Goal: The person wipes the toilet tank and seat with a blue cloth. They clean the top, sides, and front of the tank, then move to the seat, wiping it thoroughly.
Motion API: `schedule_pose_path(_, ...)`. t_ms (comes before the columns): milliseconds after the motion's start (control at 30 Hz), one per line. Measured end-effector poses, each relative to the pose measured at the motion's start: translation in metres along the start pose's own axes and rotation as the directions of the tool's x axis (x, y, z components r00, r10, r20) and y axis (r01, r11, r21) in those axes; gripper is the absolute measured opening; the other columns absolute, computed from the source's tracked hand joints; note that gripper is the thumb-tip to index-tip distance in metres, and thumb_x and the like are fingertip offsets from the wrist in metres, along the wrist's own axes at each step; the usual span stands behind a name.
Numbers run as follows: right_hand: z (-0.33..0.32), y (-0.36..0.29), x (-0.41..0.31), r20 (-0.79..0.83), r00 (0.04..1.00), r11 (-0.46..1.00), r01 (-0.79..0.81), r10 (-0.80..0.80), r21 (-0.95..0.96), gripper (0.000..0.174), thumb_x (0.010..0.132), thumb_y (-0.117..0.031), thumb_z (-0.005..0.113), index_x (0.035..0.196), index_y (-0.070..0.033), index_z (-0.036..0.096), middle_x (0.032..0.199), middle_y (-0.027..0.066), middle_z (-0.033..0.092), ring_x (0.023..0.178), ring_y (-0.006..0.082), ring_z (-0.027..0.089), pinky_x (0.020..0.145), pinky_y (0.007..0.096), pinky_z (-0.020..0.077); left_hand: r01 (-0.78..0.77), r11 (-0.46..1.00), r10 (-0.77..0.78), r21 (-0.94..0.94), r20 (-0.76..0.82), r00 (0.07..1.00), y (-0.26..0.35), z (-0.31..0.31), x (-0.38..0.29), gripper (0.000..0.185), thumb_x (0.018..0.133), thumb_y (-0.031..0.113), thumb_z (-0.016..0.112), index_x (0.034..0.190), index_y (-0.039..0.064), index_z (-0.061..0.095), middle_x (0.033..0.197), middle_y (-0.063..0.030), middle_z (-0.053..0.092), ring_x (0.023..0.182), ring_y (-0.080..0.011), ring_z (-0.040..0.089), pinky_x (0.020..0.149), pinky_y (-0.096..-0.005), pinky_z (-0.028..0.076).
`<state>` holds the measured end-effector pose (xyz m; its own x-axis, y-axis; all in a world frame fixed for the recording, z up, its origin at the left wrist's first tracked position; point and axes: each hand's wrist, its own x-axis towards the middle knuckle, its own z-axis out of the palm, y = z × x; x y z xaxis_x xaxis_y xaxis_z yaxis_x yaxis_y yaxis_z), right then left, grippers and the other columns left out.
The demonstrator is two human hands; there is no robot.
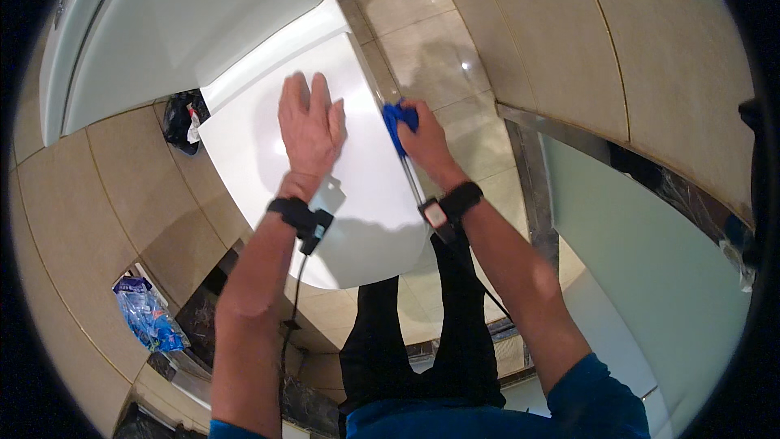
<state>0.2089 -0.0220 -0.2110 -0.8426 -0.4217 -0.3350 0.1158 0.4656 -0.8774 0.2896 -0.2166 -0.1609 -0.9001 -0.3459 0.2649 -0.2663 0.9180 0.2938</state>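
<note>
A white toilet lid (365, 195), lowered, fills the middle of the view below the toilet tank (201, 18). On the lid lies my left hand (309, 125), palm down with its fingers somewhat apart, holding nothing. At the lid's right edge my right hand (423, 134) grips a blue cloth (399, 125), which is bunched along that edge. A thin metal bar (412, 180) runs from below the cloth towards my right wrist; what it belongs to is not clear. Both wrists wear black straps with small devices and cables.
A black plastic bag (181, 122) with white paper in it is left of the toilet. A blue and purple plastic package (149, 317) sits on a ledge at the lower left. Tiled walls stand on both sides, with a pale green panel (640, 244) at the right.
</note>
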Motion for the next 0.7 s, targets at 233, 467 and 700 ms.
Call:
schedule_pose_path(233, -0.023, 0.020, -0.062, 0.060, 0.994, 0.985, -0.082, 0.092, -0.150, 0.043, 0.088, -0.012, 0.063, 0.129, -0.005, 0.055, 0.115, 0.0228, 0.067, 0.110, 0.0375, 0.067, 0.097, 0.0421, 0.0517, 0.161, 0.982, -0.165, 0.100, 0.025, 0.986, 0.053, 0.020, -0.039, 0.060, 0.096, 0.028, 0.061, 0.148, 0.000, 0.047, 0.154, -0.0312, 0.038, 0.145, -0.0495, 0.033, 0.119, -0.0600, 0.027)
schedule_pose_path(467, 0.023, -0.025, 0.064, -0.166, 0.984, 0.998, 0.061, -0.058, 0.012, 0.044, 0.083, -0.021, 0.071, 0.122, -0.003, 0.059, 0.111, 0.0244, 0.068, 0.105, 0.0424, 0.066, 0.092, 0.0485, 0.0526, 0.190, 0.978, -0.196, 0.085, 0.064, 0.979, 0.048, 0.019, -0.044, 0.065, 0.093, 0.029, 0.062, 0.150, 0.002, 0.044, 0.159, -0.0310, 0.032, 0.150, -0.0478, 0.026, 0.122, -0.0592, 0.022)
schedule_pose_path(700, 0.006, -0.010, 0.022, -0.023, 0.996, 0.987, -0.082, 0.086, 0.142, 0.038, 0.086, -0.018, 0.071, 0.119, -0.004, 0.062, 0.101, 0.0194, 0.071, 0.095, 0.0320, 0.070, 0.086, 0.0427, 0.0543, 0.199, 0.976, -0.205, 0.087, 0.071, 0.976, 0.049, 0.020, -0.042, 0.065, 0.093, 0.028, 0.061, 0.149, 0.000, 0.045, 0.159, -0.0316, 0.032, 0.149, -0.0486, 0.028, 0.122, -0.0601, 0.021)
